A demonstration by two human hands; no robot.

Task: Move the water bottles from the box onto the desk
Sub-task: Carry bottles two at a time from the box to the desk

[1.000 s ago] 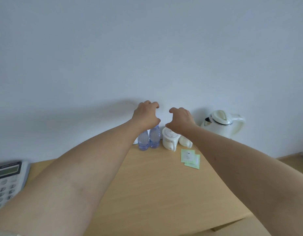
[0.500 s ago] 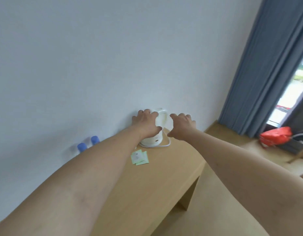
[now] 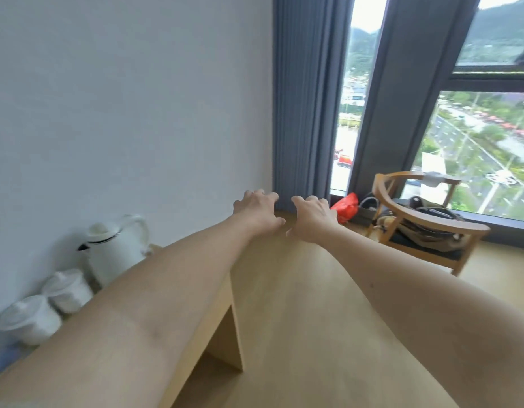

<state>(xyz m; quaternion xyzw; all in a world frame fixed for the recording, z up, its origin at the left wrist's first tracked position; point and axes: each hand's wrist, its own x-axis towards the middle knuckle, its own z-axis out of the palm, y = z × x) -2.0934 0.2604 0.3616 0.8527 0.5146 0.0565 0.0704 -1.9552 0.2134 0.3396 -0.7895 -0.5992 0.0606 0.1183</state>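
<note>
Both my arms reach forward in the air with nothing in either hand. My left hand and my right hand hover side by side with fingers spread and slightly bent, out beyond the end of the wooden desk. The desk runs along the wall at the left, its top mostly hidden under my left forearm. No water bottle and no box are in view.
A white kettle and two lidded white cups stand on the desk by the wall. Ahead are a grey curtain and a window, with a red bag and a wooden chair holding bags on the wooden floor.
My view has swung right, away from the two bottles on the desk, towards the window and chair. Both hands have stayed out in front, holding nothing, and their fingers have spread.
</note>
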